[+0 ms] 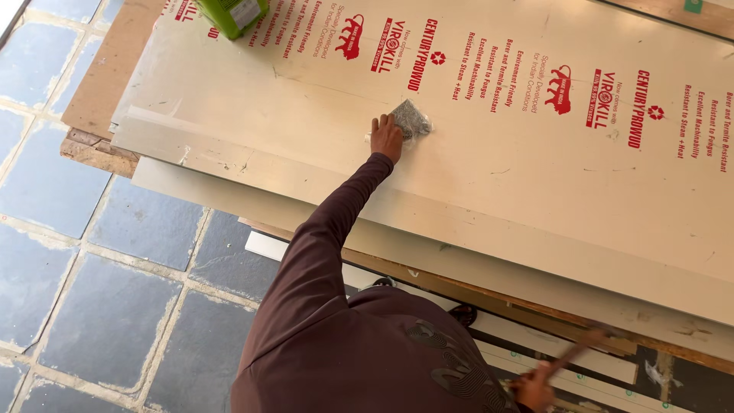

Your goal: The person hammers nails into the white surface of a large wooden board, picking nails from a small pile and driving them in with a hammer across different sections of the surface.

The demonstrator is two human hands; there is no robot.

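Observation:
My left hand (386,138) reaches far forward in a maroon sleeve. Its fingers rest on a small clear plastic bag (413,119) filled with small grey metal pieces. The bag lies on a large pale laminated board (535,176) printed with red markings. My right hand (534,388) is low at the bottom right, closed around a thin wooden handle (579,346) that is blurred; the handle's far end cannot be made out. My maroon shirt fills the bottom centre and hides what lies under it.
The pale board lies on a stack of other boards and brown plywood (103,84) with stepped edges. A green container (233,14) stands at the board's top left. Dark blue stone floor tiles (115,306) with pale joints spread to the left.

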